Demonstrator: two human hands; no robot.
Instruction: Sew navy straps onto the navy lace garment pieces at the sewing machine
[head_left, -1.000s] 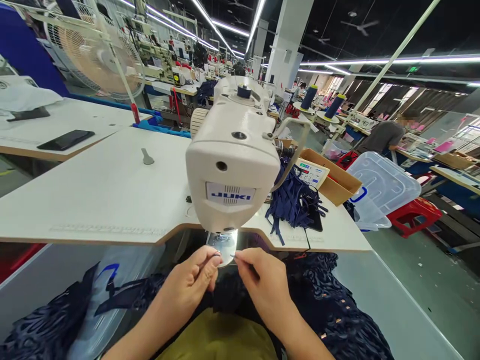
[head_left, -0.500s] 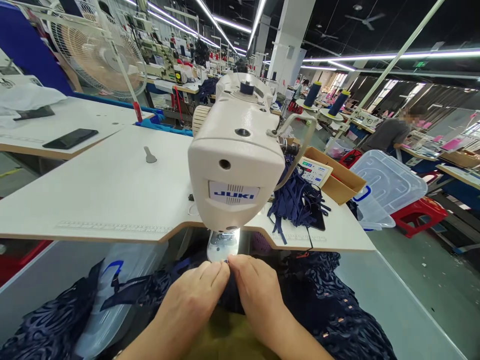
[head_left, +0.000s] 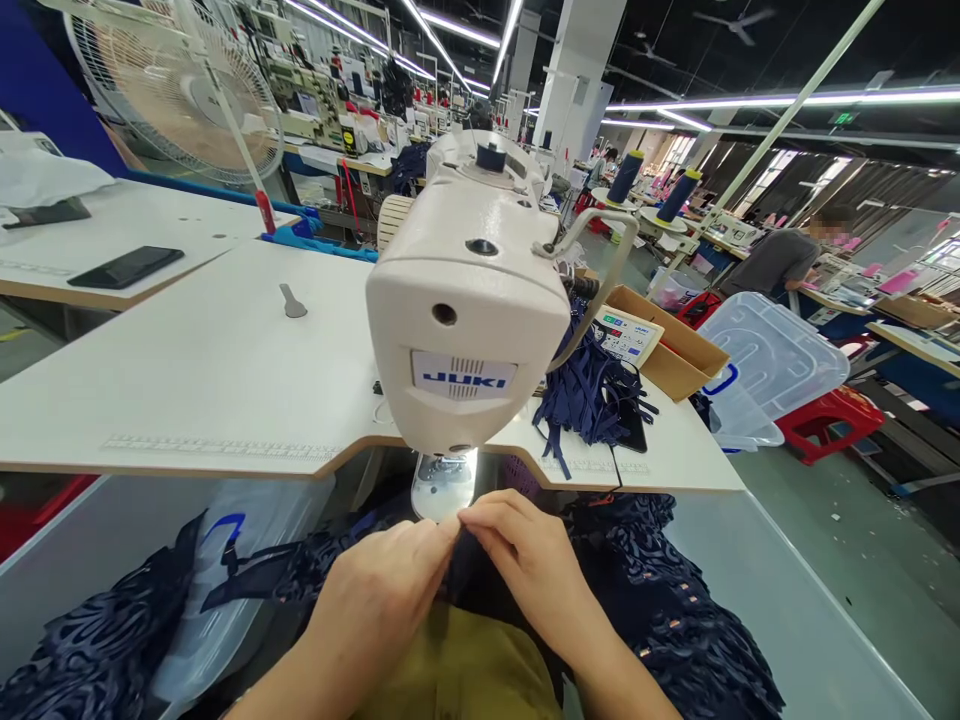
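Observation:
My left hand (head_left: 382, 590) and my right hand (head_left: 529, 565) meet fingertip to fingertip just below the lit needle plate (head_left: 442, 487) of a white JUKI sewing machine (head_left: 465, 320). Both hands are closed in a pinch on the edge of a dark navy patterned garment (head_left: 660, 610) that lies across my lap and spreads to both sides. What sits between the fingertips is too small to make out. An olive cloth (head_left: 465, 670) shows beneath my wrists.
A white worktable (head_left: 195, 380) carries a heap of navy strips (head_left: 592, 400), a control panel (head_left: 626, 335) and a cardboard box (head_left: 675, 355). A phone (head_left: 124, 267) and a fan (head_left: 180, 90) stand left. Clear bins (head_left: 772, 360), a red stool (head_left: 829, 420) and a seated person (head_left: 780, 262) are right.
My hands came together from slightly apart and now pinch the navy cloth right under the needle plate. The view shifted a little.

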